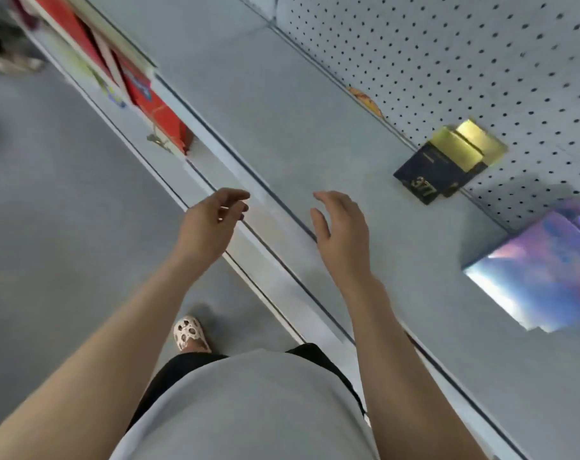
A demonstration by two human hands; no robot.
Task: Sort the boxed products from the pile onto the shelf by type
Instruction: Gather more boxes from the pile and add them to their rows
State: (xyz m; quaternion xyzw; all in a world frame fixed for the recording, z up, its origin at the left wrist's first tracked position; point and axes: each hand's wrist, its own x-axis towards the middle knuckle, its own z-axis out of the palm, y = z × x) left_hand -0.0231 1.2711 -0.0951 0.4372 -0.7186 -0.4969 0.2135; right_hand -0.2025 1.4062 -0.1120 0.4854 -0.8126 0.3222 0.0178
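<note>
On shelf [282, 134], dark box [428, 174] upright against pegboard [448, 44], hands empty.

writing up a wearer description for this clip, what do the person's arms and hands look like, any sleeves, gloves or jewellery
Both forearms are bare to the frame's bottom edge, no sleeves in view. The left hand and right hand wear no gloves; no rings, watch or bracelets show, though the picture is slightly blurred. Between the arms is a light grey top.

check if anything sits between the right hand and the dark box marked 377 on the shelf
Nothing visible does. The right hand hangs open over the shelf, and only bare shelf surface lies between it and the dark box marked 377, which stands by the pegboard.
</note>
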